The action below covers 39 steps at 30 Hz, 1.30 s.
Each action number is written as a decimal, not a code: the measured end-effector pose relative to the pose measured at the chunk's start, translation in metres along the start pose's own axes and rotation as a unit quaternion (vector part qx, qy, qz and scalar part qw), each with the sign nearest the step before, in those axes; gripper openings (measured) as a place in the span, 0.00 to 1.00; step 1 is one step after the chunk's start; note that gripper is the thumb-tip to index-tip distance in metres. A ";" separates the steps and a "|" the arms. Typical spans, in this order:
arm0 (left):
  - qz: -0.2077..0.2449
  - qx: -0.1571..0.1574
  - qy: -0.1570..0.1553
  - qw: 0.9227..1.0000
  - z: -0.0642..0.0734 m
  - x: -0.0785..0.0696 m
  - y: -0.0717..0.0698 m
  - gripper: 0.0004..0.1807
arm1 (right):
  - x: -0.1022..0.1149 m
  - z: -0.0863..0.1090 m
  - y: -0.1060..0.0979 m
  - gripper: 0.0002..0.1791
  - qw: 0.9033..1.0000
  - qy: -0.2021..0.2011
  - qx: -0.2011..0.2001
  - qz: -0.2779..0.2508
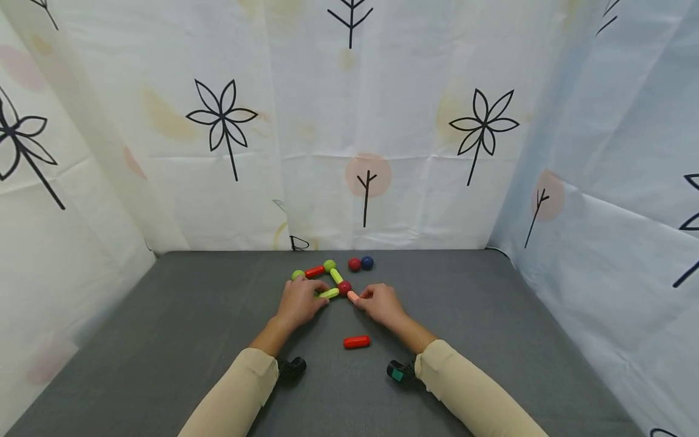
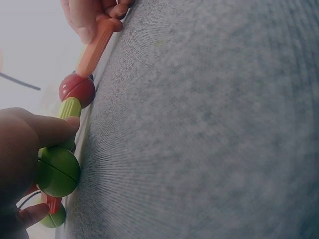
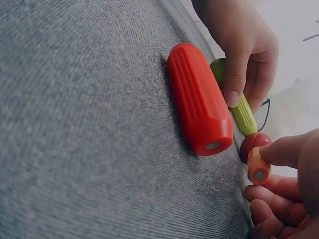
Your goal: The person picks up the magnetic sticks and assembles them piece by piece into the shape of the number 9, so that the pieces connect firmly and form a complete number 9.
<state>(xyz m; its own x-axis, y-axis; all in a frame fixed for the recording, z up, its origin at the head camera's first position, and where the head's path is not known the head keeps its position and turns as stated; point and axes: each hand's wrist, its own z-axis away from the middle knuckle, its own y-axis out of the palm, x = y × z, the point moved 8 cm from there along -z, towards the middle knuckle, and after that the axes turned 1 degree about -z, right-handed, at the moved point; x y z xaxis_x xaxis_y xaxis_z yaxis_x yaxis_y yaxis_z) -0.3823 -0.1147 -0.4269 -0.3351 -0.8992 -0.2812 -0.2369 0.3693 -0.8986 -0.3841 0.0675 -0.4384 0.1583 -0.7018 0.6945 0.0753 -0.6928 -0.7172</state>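
Note:
My left hand [image 1: 299, 301] grips a lime-green magnetic rod [image 1: 330, 293], its thumb showing on the rod in the left wrist view. That rod's far end meets a dark red ball [image 1: 345, 287]. Between thumb and fingers, my right hand [image 1: 382, 303] pinches an orange rod [image 3: 259, 169], whose other end touches the same ball. A second lime-green rod [image 1: 336, 276] runs from the ball to a green ball [image 1: 330, 265]. From there a red rod [image 1: 315, 271] leads to another green ball [image 1: 297, 275], partly hidden by the left hand.
A loose red rod [image 1: 357, 342] lies on the grey tabletop [image 1: 464, 340], nearer the body, between the forearms. Towards the back, a red ball [image 1: 354, 264] and a dark blue ball [image 1: 367, 263] sit side by side. Printed white curtains [image 1: 415, 200] enclose the table.

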 end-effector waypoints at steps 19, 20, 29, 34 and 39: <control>-0.001 0.002 0.000 1.000 -0.002 0.000 0.000 0.14 | -0.004 -0.001 0.000 0.09 0.999 -0.001 0.016 -0.027; -0.001 0.002 0.000 1.000 -0.002 0.001 0.001 0.14 | -0.004 -0.002 0.001 0.10 0.999 -0.005 0.019 -0.029; -0.006 0.001 0.000 1.000 -0.003 0.004 0.000 0.13 | -0.003 -0.002 0.002 0.12 0.997 -0.036 0.042 -0.052; -0.004 0.004 -0.001 1.000 -0.004 0.003 -0.001 0.13 | -0.004 -0.003 0.002 0.13 0.997 -0.036 0.047 -0.057; -0.004 0.008 0.000 1.000 -0.006 0.003 0.001 0.13 | -0.004 -0.003 0.002 0.12 0.997 -0.038 0.045 -0.058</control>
<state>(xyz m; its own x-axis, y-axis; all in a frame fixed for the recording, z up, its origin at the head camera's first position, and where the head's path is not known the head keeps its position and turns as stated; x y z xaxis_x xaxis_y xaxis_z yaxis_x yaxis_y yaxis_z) -0.3891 -0.1156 -0.4262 -0.3336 -0.9019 -0.2743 -0.2253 0.3589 -0.9058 -0.3875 0.0687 -0.4425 0.2182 -0.6008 0.7691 0.1843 -0.7485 -0.6370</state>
